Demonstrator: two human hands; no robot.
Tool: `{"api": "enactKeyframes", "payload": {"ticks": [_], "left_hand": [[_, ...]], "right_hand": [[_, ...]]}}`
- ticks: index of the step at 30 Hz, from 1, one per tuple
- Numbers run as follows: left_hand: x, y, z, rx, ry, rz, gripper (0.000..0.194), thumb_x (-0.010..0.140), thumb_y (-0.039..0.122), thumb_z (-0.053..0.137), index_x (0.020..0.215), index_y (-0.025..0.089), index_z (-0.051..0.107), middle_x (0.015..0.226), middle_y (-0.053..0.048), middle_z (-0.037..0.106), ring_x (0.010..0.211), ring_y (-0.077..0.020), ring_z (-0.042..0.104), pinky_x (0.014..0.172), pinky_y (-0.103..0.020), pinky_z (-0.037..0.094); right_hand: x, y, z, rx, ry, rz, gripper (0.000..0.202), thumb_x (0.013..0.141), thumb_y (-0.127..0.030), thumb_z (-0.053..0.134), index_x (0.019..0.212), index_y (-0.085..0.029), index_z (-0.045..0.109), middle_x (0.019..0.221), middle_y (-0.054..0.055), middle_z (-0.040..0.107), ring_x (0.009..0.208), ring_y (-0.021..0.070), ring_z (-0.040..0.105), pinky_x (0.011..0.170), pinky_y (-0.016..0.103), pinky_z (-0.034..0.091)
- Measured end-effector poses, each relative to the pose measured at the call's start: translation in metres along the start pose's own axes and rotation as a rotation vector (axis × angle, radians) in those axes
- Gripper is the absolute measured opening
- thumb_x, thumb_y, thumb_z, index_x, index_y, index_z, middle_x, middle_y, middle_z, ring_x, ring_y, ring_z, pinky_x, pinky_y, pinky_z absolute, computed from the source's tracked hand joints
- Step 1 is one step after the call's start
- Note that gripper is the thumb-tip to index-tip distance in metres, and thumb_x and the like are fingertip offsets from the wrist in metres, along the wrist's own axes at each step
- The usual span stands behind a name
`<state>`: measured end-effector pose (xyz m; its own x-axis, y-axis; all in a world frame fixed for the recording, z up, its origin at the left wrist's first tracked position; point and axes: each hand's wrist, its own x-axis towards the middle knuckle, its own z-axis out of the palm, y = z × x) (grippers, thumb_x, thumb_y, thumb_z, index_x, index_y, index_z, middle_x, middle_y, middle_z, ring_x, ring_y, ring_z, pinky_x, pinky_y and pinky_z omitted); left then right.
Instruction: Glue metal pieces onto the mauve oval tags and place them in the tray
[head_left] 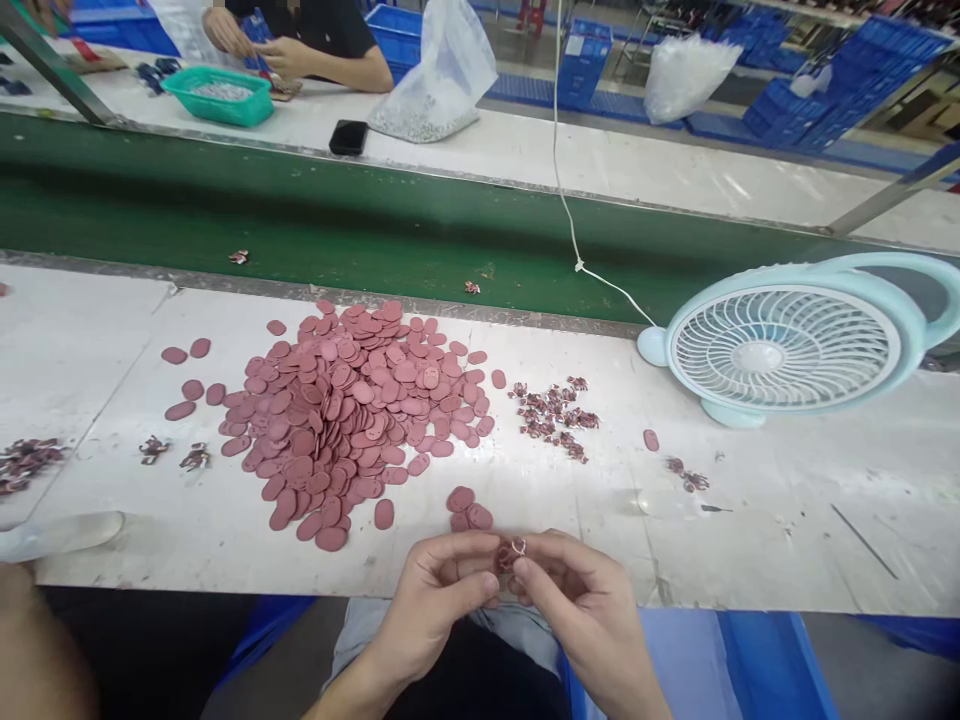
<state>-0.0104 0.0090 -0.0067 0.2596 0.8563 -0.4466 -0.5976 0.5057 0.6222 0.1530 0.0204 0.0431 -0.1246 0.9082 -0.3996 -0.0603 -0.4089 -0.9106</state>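
Observation:
My left hand [442, 595] and my right hand [574, 590] meet at the table's near edge, fingers pinched. Between their fingertips is a small reddish-brown piece with a pale ring [507, 556], partly covered by the fingers. Just beyond my left hand lie several loose reddish oval discs [471, 510]. A large heap of the same flat oval discs [352, 400], some with small holes visible, spreads to the left. Right of the heap sits a cluster of small brown-and-white assembled pieces [555, 415]. Two similar pieces [196, 457] lie left of the heap.
A light-blue fan [784, 340] stands at right, its white cord [566, 200] crossing the green belt [420, 225]. Across it are a phone [349, 137], a teal basket [217, 97], a plastic bag [435, 75] and a co-worker's hands [259, 50]. Another person's arm [37, 650] shows at lower left.

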Motion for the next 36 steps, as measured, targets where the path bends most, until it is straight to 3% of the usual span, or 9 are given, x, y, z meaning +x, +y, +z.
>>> {"api": "enactKeyframes", "payload": {"ticks": [5, 9, 14, 21, 27, 32, 36], "left_hand": [[0.001, -0.001, -0.001, 0.002, -0.034, -0.005, 0.025, 0.075, 0.013, 0.081, 0.099, 0.022, 0.076, 0.093, -0.004, 0.081, 0.074, -0.0136, 0.071, 0.063, -0.022, 0.056], [0.002, 0.0, 0.0, 0.039, 0.006, -0.008, 0.009, 0.075, 0.015, 0.081, 0.078, 0.018, 0.074, 0.076, 0.0, 0.076, 0.062, -0.0097, 0.065, 0.061, -0.021, 0.055], [0.0, -0.002, 0.002, 0.096, 0.057, 0.004, 0.006, 0.075, 0.019, 0.082, 0.072, 0.016, 0.077, 0.1, -0.008, 0.079, 0.072, -0.0146, 0.07, 0.06, -0.023, 0.056], [0.0, -0.003, 0.002, 0.099, 0.061, 0.037, 0.004, 0.076, 0.018, 0.081, 0.072, 0.017, 0.079, 0.103, -0.008, 0.079, 0.074, -0.0155, 0.07, 0.061, -0.023, 0.054], [0.003, -0.003, 0.003, 0.099, 0.057, 0.042, 0.006, 0.076, 0.018, 0.08, 0.071, 0.016, 0.078, 0.1, -0.008, 0.078, 0.067, -0.0119, 0.066, 0.061, -0.023, 0.053], [0.005, -0.004, 0.006, -0.027, 0.107, 0.001, 0.009, 0.074, 0.02, 0.083, 0.075, 0.018, 0.074, 0.085, -0.002, 0.076, 0.068, -0.012, 0.067, 0.061, -0.022, 0.053], [0.005, 0.004, 0.0, -0.138, 0.129, 0.004, 0.021, 0.074, 0.019, 0.083, 0.091, 0.02, 0.07, 0.102, -0.007, 0.076, 0.088, -0.0168, 0.07, 0.062, -0.02, 0.054]], "right_hand": [[-0.001, -0.003, -0.001, -0.031, -0.009, 0.01, 0.015, 0.088, -0.032, 0.072, 0.099, -0.023, 0.077, 0.086, 0.005, 0.072, 0.076, 0.0179, 0.071, 0.07, 0.03, 0.06], [0.0, -0.002, -0.002, -0.055, -0.023, 0.025, 0.019, 0.089, -0.036, 0.071, 0.1, -0.021, 0.076, 0.101, 0.011, 0.075, 0.084, 0.0234, 0.073, 0.075, 0.036, 0.061], [0.0, 0.0, 0.0, 0.026, -0.041, 0.058, 0.019, 0.089, -0.036, 0.071, 0.098, -0.02, 0.072, 0.105, 0.012, 0.076, 0.087, 0.0242, 0.073, 0.076, 0.038, 0.061], [0.001, 0.002, 0.002, 0.11, -0.045, 0.06, 0.015, 0.088, -0.034, 0.072, 0.094, -0.02, 0.072, 0.097, 0.007, 0.078, 0.082, 0.017, 0.072, 0.075, 0.028, 0.059], [0.004, 0.005, 0.003, 0.105, -0.014, 0.063, 0.016, 0.087, -0.035, 0.073, 0.093, -0.02, 0.072, 0.094, 0.007, 0.077, 0.079, 0.0169, 0.071, 0.074, 0.029, 0.059], [0.003, 0.001, 0.005, -0.08, 0.036, 0.017, 0.024, 0.087, -0.039, 0.071, 0.103, -0.021, 0.073, 0.103, 0.011, 0.075, 0.086, 0.0222, 0.072, 0.07, 0.031, 0.061], [0.011, -0.014, -0.002, -0.301, 0.071, -0.078, 0.029, 0.088, -0.043, 0.07, 0.107, -0.022, 0.073, 0.096, 0.008, 0.076, 0.079, 0.0207, 0.072, 0.062, 0.028, 0.06]]}}
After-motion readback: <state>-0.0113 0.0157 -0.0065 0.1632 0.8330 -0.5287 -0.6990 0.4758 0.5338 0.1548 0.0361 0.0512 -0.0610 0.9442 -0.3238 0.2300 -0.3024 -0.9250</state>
